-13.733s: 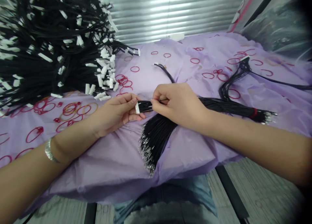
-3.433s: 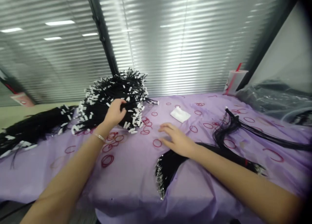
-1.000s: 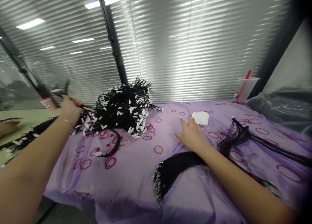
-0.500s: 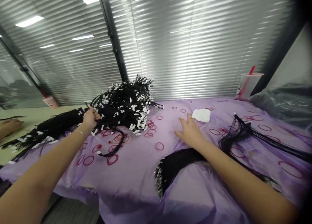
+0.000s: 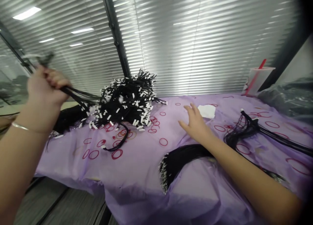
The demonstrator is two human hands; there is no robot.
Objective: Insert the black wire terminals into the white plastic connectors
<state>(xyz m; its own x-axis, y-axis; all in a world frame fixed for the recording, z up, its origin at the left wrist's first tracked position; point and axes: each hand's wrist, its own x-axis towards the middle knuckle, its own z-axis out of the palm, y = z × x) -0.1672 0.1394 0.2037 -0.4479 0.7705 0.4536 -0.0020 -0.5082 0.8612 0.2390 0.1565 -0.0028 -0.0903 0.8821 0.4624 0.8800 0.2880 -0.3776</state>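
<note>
My left hand (image 5: pixel 49 84) is closed around a few black cables (image 5: pixel 78 96), raised at the left; their upper ends blur above the fist. These cables stretch back toward a heaped pile of black cables with white connectors (image 5: pixel 127 102) by the window. My right hand (image 5: pixel 195 122) has its fingers apart and holds nothing, just left of a white paper piece (image 5: pixel 207 111). Below that hand lies a thick bundle of black wires (image 5: pixel 178 161) with bare metal ends, partly under my forearm.
Red rubber bands (image 5: pixel 117 153) lie scattered on the purple table cover (image 5: pixel 139 159). More black wires (image 5: pixel 234 135) rest at the right. A cup with a red straw (image 5: pixel 256 81) stands at the back right, near clear plastic (image 5: pixel 293 97). Another person's arm (image 5: pixel 7 123) shows at the left edge.
My left hand has moved up and left from the pile, pulling the cables along. My right hand stays over about the same spot. The view has shifted slightly.
</note>
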